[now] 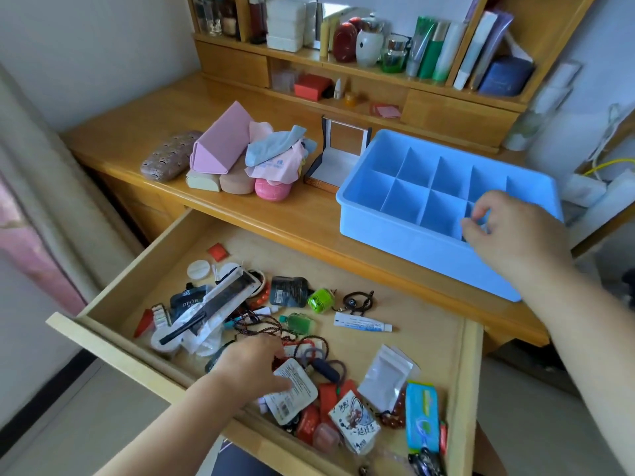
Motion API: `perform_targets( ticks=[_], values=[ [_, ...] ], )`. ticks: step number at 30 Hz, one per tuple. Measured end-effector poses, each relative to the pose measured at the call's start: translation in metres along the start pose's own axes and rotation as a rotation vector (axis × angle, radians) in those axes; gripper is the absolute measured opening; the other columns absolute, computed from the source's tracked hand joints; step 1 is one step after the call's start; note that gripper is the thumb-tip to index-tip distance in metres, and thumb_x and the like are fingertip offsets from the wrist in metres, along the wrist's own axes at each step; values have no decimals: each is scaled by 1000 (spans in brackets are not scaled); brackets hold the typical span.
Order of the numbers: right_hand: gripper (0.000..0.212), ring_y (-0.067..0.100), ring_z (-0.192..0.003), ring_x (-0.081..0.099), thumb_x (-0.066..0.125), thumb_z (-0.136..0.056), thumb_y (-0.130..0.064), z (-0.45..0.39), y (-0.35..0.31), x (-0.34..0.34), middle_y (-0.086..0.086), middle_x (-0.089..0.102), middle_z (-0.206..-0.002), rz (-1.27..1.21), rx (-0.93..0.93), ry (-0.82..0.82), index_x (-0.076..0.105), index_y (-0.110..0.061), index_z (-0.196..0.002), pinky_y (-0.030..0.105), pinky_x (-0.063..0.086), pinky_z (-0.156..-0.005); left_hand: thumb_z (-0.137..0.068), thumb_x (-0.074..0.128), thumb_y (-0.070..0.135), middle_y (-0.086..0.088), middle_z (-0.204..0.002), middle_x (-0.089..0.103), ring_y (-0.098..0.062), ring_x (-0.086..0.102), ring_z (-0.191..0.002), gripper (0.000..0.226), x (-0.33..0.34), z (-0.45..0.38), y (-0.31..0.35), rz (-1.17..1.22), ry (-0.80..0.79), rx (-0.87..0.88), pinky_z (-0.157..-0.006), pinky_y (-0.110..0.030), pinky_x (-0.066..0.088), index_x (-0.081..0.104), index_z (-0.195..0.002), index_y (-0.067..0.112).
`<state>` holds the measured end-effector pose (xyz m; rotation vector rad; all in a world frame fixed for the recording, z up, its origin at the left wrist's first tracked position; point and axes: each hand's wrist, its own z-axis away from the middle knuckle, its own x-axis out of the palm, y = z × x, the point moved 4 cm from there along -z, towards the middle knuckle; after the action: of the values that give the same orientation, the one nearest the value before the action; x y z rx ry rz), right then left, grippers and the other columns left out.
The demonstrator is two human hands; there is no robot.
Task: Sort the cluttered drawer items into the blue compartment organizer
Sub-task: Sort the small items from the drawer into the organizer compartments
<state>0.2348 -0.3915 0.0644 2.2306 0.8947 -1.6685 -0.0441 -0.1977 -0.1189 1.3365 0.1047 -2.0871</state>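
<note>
Head view: drawer (113,305) pulled out under the tabletop (275,214), still full of clutter, so the sort looks like it's at an early stage. Blue compartment organizer (412,249) sits on the tabletop, right of centre, just behind the drawer; the visible compartments look empty

Left hand (251,367) is down in the front of the drawer, grip pinching a white sachet (292,389) with printed text, thumb on its face. Sachet lies on top of red packets (326,400) and next to dark hair ties (323,367)

Right hand (512,231) hangs over the organizer's near-right compartments, fingers curled with tips pinched close together. Can't tell whether it's dropping something small or clenched on nothing; nothing visible between the fingertips

Step in hand, as a guess: left picks the next item while right finishes at a compartment

Next move calls for lifting the sachet clean off the pile without dragging the hair ties or bead strings (261,324) tangled nearby, then carrying it over the drawer's back edge and the organizer's wall into one cell. Tube (360,326), green bottle (302,321) and wipes pack (422,413) are still waiting in the drawer
</note>
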Motion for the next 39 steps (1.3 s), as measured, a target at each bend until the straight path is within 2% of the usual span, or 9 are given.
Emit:
perform_targets(
  ticks=[3, 7, 13, 18, 23, 27, 30, 34, 39],
  values=[
    [15, 21, -48, 50, 64, -82, -31, 52, -39, 11, -4, 47, -47, -189, -236, -16, 52, -25, -76, 24, 35, -48, -69, 71, 59, 4, -123, 54, -17, 55, -110, 72, 19, 2, 16, -188, -76, -48, -91, -31, 48, 47, -126, 21],
    [11, 0, -50, 47, 57, -88, -38, 111, -68, 62, -8, 53, -56, -234, -288, -431, 54, -31, -81, 20, 39, -47, -68, 76, 54, 3, -114, 60, -18, 60, -103, 74, 24, 2, 19, -69, -98, -109, -80, -28, 51, 43, -122, 18],
    [12, 1, -60, 58, 59, -88, -30, 154, -76, 113, -9, 64, -76, -554, 41, -872, 59, -30, -75, 22, 49, -63, -78, 68, 15, 7, -62, 55, -7, 49, -55, 13, 14, 3, 2, 581, -49, -28, -55, -23, 41, 58, -79, 23],
    [19, 1, -57, 62, 55, -91, -43, 168, -89, 122, -6, 70, -88, -688, 133, -1045, 61, -28, -100, 21, 52, -56, -81, 72, 9, -9, -79, 67, -21, 64, -75, 17, 1, 4, 19, 1395, -94, 165, -64, -25, 52, 55, -82, 8],
    [17, 6, -45, 52, 58, -92, -26, 143, -80, 90, -3, 65, -59, -1006, 317, -828, 66, -22, -77, 19, 42, -47, -89, 63, 17, -15, -87, 63, -26, 62, -79, 11, -8, -7, 44, 1813, -109, 275, -71, -36, 57, 58, -88, 7],
    [21, 0, -45, 47, 59, -89, -31, 82, -31, 15, -9, 56, -49, -967, 279, -349, 65, -27, -70, 19, 38, -45, -92, 59, 18, -8, -78, 65, -21, 63, -75, 11, -6, -12, 32, 1495, 167, 105, -83, -39, 55, 61, -94, 8],
    [26, 7, -46, 45, 57, -81, -40, 28, 19, -41, -7, 51, -45, -724, 263, -7, 60, -17, -72, 28, 35, -51, -93, 55, 4, -8, -81, 69, -15, 65, -70, 10, 1, -12, 15, 1289, 348, -61, -76, -31, 55, 64, -94, 9],
    [30, 25, -58, 45, 58, -85, -25, -31, 57, -51, 12, 51, -61, -362, 326, -101, 58, 1, -70, 32, 30, -55, -92, 56, 5, -5, -76, 71, -16, 68, -70, 15, -1, -13, 12, 1146, 408, -97, -73, -30, 55, 64, -92, 17],
    [26, 24, -56, 41, 57, -82, -17, -52, 57, -38, 10, 45, -60, -101, 334, -278, 49, -7, -60, 29, 27, -51, -90, 58, 9, -10, -82, 70, -22, 67, -80, 16, 2, -16, 13, 997, 369, -60, -78, -37, 54, 63, -92, 24]
  ],
)
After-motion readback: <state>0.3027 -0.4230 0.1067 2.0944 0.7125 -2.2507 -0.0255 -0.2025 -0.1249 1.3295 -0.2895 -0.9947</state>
